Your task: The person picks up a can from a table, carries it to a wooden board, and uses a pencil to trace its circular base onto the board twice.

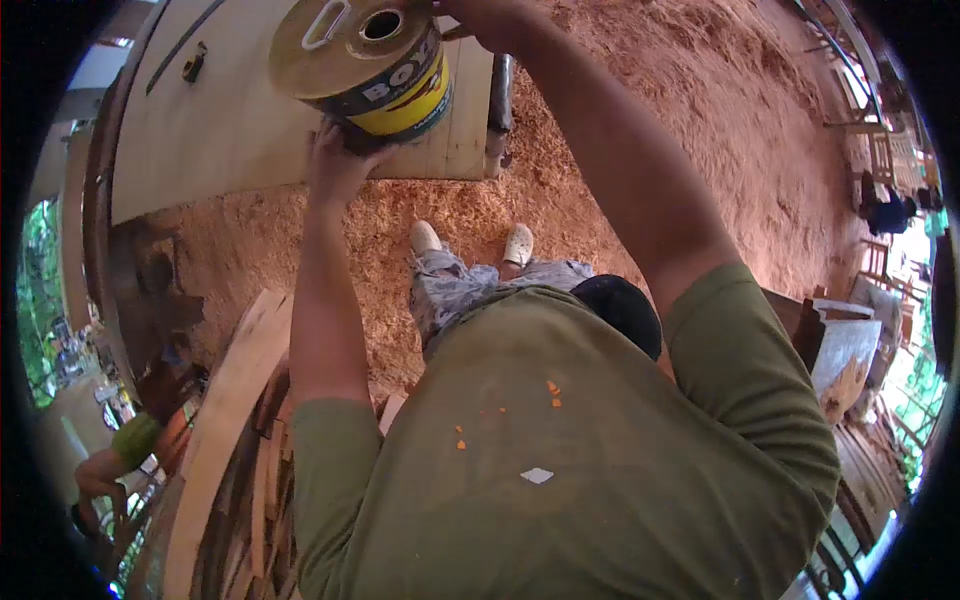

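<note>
A round metal can [405, 95] with a dark, yellow and green label reading "BOY" is tilted over the table, its tan lid [310, 60] facing up. The lid has a white handle [327, 24] and a round dark opening [381, 25]. My left hand [340, 165] is closed on the can's lower near side, its fingertips partly hidden behind it. At the can's right upper rim, near the top edge of the view, my right hand [490, 20] grips it with bent fingers, partly out of frame.
A pale wooden tabletop [220, 140] lies under the can, with a small black and yellow object [194, 64] at its left. Sawdust [700, 90] covers the ground. Wooden boards [225, 440] are stacked at lower left, near another person [130, 440]. Chairs [880, 160] stand far right.
</note>
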